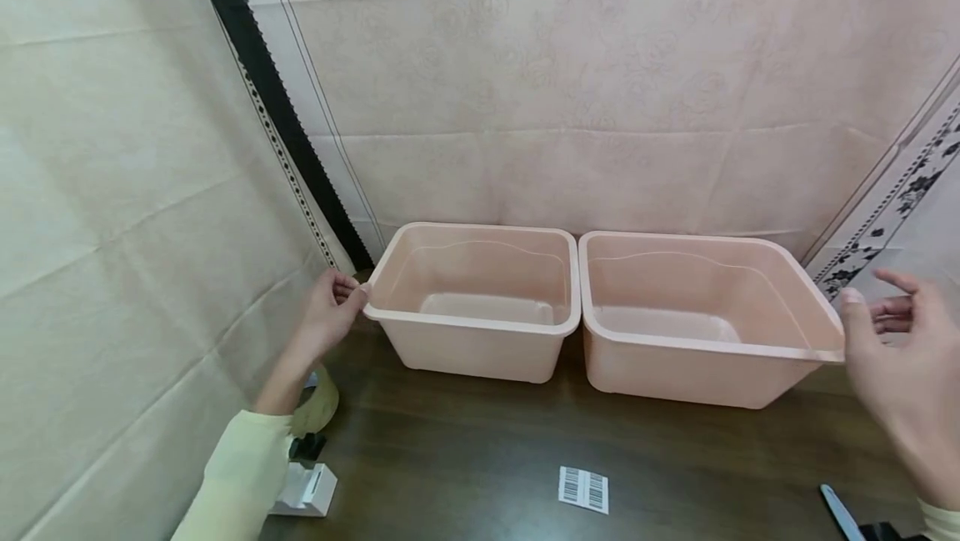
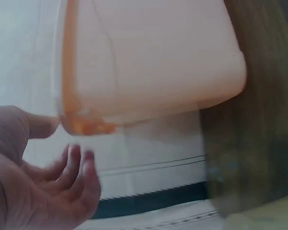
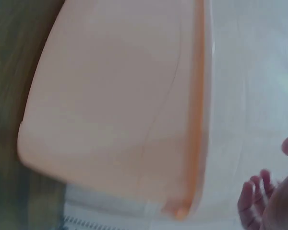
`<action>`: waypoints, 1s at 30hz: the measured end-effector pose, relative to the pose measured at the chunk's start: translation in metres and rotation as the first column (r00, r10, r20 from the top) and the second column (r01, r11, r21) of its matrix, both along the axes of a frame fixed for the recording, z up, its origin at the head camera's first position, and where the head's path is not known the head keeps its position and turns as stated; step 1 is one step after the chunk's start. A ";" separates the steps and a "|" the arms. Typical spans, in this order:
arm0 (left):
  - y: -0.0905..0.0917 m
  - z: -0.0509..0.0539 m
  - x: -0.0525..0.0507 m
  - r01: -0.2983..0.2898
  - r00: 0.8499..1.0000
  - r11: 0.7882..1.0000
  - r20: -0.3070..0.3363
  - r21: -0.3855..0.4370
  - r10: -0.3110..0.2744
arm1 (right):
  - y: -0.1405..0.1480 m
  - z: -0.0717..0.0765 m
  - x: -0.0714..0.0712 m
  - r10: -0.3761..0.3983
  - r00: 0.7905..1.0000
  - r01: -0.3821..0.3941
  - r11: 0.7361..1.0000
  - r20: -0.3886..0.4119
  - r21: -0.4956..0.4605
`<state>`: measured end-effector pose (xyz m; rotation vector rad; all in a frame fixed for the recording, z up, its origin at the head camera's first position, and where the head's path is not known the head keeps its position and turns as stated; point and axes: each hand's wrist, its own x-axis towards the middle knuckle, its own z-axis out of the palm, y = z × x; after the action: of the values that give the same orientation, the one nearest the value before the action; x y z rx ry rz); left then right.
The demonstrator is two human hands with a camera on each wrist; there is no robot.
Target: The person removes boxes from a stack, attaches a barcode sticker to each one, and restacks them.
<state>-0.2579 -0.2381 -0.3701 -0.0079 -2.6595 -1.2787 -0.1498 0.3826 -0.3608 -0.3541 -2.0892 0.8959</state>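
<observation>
Two hands, two pink bins, one hand at each outer end of the row; left hand (image 1: pixel 332 313) has its thumb at the outer rim corner of the left bin (image 1: pixel 465 351), touching or as good as, with the fingers loosely curled below and not wrapped round anything; right hand (image 1: pixel 907 349) is past the right bin (image 1: pixel 675 376), at the end farther from the left bin, thumb and fingers apart and off the rim, so it's pinching nothing. I'd guess they're out there because those rims stick out and make easy edges to grab; both bins sit upright on the dark table (image 1: pixel 450 445), right one just beside the left bin, rims so close I can't tell if they touch; tapered walls leave a gap lower down. Behind the left bin there's a pale cloth (image 1: pixel 570 91), which probably limits pushing back; a side cloth (image 1: pixel 112 191) to its left crowds that arm a bit. Tape-like roll (image 1: pixel 324 403) and white box (image 1: pixel 317 493) are out front of the left bin's outer end, by the left forearm, so kinda in the way; barcode label (image 1: pixel 583 489) lies in front of the left bin, a bit rightward; slim blue thing (image 1: pixel 840 512), maybe a cutter, is well off to its right.
</observation>
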 end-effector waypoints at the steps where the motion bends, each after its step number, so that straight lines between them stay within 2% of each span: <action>1: 0.004 0.002 0.004 -0.017 0.997 0.999 -0.070 -0.038 0.014 | -0.009 0.001 0.002 0.041 0.997 -0.040 0.999 -0.065 0.026; 3: 0.016 0.008 0.013 -0.035 0.980 0.994 -0.198 -0.099 0.015 | -0.027 0.001 0.007 0.172 0.971 -0.157 0.982 -0.164 0.105; 5: 0.032 0.013 0.024 -0.013 0.957 0.990 -0.288 -0.138 -0.027 | -0.044 0.001 0.012 0.337 0.914 -0.301 0.936 -0.226 0.180; 6: 0.042 0.016 0.031 0.014 0.945 0.987 -0.322 -0.157 -0.064 | -0.053 0.001 0.014 0.424 0.872 -0.375 0.900 -0.244 0.223; 8: 0.062 0.019 0.045 0.097 0.922 0.980 -0.356 -0.175 -0.154 | -0.071 -0.002 0.017 0.589 0.763 -0.515 0.802 -0.264 0.301; 10: 0.081 0.020 0.061 0.195 0.900 0.961 -0.352 -0.198 -0.255 | -0.088 -0.007 0.017 0.706 0.662 -0.606 0.702 -0.251 0.375; 11: 0.091 0.020 0.068 0.251 0.887 0.945 -0.342 -0.210 -0.312 | -0.096 -0.011 0.017 0.751 0.618 -0.637 0.651 -0.232 0.412; 13: 0.109 0.017 0.083 0.353 0.857 0.899 -0.297 -0.259 -0.422 | -0.111 -0.020 0.016 0.817 0.551 -0.688 0.560 -0.170 0.462; 15: 0.126 0.011 0.095 0.451 0.816 0.836 -0.237 -0.312 -0.528 | -0.123 -0.030 0.016 0.853 0.518 -0.732 0.485 -0.072 0.478; 16: 0.135 0.008 0.099 0.495 0.789 0.800 -0.210 -0.339 -0.577 | -0.129 -0.035 0.016 0.864 0.503 -0.755 0.452 -0.021 0.475; 18: 0.150 0.000 0.107 0.558 0.746 0.733 -0.151 -0.390 -0.648 | -0.138 -0.045 0.019 0.862 0.500 -0.794 0.417 0.086 0.443; 19: 0.157 -0.004 0.110 0.585 0.728 0.703 -0.121 -0.405 -0.675 | -0.142 -0.050 0.020 0.852 0.506 -0.806 0.412 0.133 0.425; 20: 0.163 -0.008 0.112 0.608 0.713 0.676 -0.089 -0.417 -0.696 | -0.146 -0.054 0.021 0.836 0.520 -0.812 0.419 0.177 0.406; 21: 0.169 -0.012 0.114 0.626 0.704 0.654 -0.053 -0.425 -0.708 | -0.149 -0.059 0.022 0.816 0.536 -0.814 0.433 0.214 0.387; 24: 0.182 -0.025 0.115 0.668 0.697 0.610 0.072 -0.425 -0.713 | -0.156 -0.072 0.025 0.747 0.592 -0.798 0.490 0.303 0.351; 26: 0.186 -0.034 0.112 0.694 0.690 0.590 0.146 -0.412 -0.709 | -0.159 -0.080 0.026 0.699 0.611 -0.790 0.519 0.370 0.325; 28: 0.189 -0.045 0.105 0.711 0.682 0.575 0.197 -0.406 -0.704 | -0.160 -0.086 0.027 0.647 0.603 -0.796 0.530 0.467 0.293; 30: 0.193 -0.057 0.097 0.721 0.673 0.553 0.228 -0.418 -0.704 | -0.159 -0.091 0.026 0.583 0.577 -0.802 0.539 0.572 0.259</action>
<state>-0.1609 -0.0454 -0.4268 -1.2848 -3.0260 -0.6712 -0.1240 0.2236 -0.4516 0.7438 -2.8458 0.6869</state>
